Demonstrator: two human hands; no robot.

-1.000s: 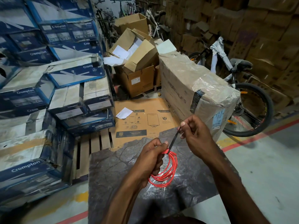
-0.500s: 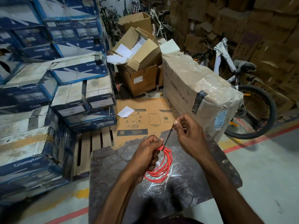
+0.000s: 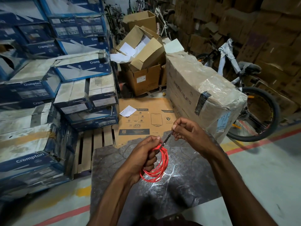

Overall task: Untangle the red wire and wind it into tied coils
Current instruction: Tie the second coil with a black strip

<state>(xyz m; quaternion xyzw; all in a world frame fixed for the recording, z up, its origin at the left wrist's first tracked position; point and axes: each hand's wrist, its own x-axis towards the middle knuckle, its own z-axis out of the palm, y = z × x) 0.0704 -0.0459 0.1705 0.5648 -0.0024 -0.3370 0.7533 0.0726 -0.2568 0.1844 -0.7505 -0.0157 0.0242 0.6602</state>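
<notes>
A red wire (image 3: 158, 168) wound into a round coil of several loops hangs over a dark stone slab (image 3: 114, 168). My left hand (image 3: 145, 154) grips the coil at its upper left side, fingers closed around the loops. A thin black tie (image 3: 166, 140) runs up and to the right from the top of the coil. My right hand (image 3: 189, 132) pinches the free end of that tie between thumb and fingers, just above and right of the left hand. The tie looks taut between the two hands.
Blue and white Crompton boxes (image 3: 48, 95) are stacked at the left on a wooden pallet (image 3: 91, 149). A flat brown carton (image 3: 146, 118) lies behind the slab. A large wrapped box (image 3: 203, 88) and a bicycle (image 3: 254, 101) stand at the right. Grey floor with red line (image 3: 260, 141).
The right hand has drawn closer to the left hand, so the visible stretch of black tie is shorter. The coil stays in the left hand.
</notes>
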